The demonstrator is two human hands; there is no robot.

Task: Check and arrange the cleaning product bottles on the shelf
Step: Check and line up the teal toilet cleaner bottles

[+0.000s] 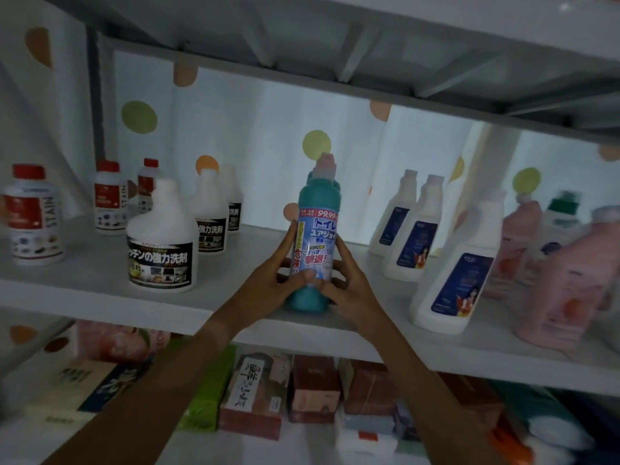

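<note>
A teal bottle (317, 209) with a pale pink cap and a blue-and-white Japanese label stands upright near the front of the white shelf (100, 297). Both my hands hold it low down. My left hand (273, 280) grips its left side, thumb across the label's bottom. My right hand (349, 286) wraps its right side, fingers curled round the lower body. The bottle's base touches or hovers just over the shelf board; I cannot tell which.
Left of it stand white bottles with black labels (161, 243) and red-capped stain-remover bottles (33, 213). To the right are white bottles with blue labels (453, 270) and pink bottles (563, 286). Boxes (255, 394) fill the lower shelf. Another shelf board (335, 62) hangs close overhead.
</note>
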